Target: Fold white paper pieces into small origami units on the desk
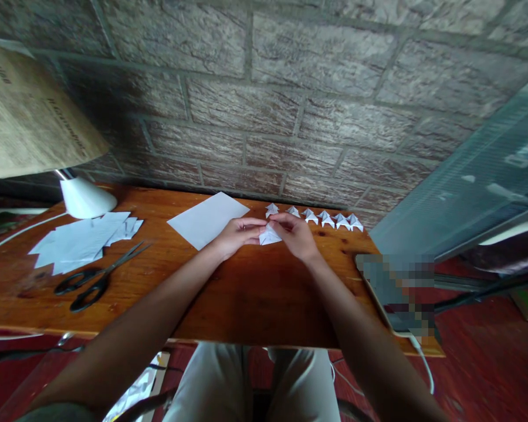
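Note:
My left hand [236,234] and my right hand [295,234] meet over a small folded white paper piece [268,235] on the wooden table [255,293]. Both hands pinch it with closed fingers, the left from the left side, the right from above and the right. Just behind them, a row of several finished folded paper shapes [317,217] lies along the table's back edge near the brick wall. A flat white sheet [207,219] lies to the left of my left hand.
Black scissors [97,279] lie on the left part of the table beside a pile of cut white paper [85,237]. A white lamp base [87,197] stands at the back left under its shade. A tablet-like device [398,290] rests at the right edge.

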Demonstrator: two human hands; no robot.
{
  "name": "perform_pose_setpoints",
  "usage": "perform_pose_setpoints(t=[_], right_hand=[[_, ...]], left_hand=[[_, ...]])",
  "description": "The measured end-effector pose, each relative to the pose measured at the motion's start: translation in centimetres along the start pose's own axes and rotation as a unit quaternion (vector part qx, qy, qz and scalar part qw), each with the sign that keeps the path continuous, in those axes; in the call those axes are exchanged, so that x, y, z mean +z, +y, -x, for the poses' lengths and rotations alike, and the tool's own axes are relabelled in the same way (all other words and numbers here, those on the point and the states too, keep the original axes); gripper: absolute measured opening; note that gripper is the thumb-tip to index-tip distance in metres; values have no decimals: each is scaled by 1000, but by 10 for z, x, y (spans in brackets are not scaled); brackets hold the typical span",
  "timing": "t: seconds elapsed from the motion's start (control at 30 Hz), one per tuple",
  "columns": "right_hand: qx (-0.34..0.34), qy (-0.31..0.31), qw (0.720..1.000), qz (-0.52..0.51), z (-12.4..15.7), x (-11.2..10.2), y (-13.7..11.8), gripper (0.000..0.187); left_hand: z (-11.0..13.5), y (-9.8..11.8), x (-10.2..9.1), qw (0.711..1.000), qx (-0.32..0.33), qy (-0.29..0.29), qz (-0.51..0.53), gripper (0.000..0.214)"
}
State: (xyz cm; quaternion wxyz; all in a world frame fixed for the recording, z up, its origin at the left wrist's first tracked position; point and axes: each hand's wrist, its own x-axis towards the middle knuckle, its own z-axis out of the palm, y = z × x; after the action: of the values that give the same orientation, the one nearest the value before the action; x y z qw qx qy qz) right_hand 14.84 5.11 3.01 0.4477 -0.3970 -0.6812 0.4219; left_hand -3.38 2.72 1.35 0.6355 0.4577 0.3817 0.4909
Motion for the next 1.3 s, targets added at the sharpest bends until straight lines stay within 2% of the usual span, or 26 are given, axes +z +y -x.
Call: perform_pose_setpoints(t=[0.1,0.17,0.27,0.37,0.53,0.93,1.07,1.3], right_hand=[[-54,86,989,106,3,2,-4,19],[-94,108,974,173,6,2,-9,15],[-128,57,966,218,8,5,-12,14],[-142,18,961,236,8,7,-8,13],[-147,24,954,259,8,6,-4,15],[-168,-8,929,330,12,8,-7,16],[-155,-15,934,323,11,7,-7,11],[-148,-58,955,251,7,2,-5,2]], left_hand=[[-2,-2,0,998,5,51,23,49],[-2,-1,0,995,3,85,41,50],[-2,2,0,992,1,108,65,47],[-2,5,1,992,4,100,82,41],[-2,4,3,994,-3,69,80,38],[-1,6,5,994,-15,94,59,38],[-3,2,6,992,-29,105,55,38],[-6,-1,5,989,-53,113,79,33]])
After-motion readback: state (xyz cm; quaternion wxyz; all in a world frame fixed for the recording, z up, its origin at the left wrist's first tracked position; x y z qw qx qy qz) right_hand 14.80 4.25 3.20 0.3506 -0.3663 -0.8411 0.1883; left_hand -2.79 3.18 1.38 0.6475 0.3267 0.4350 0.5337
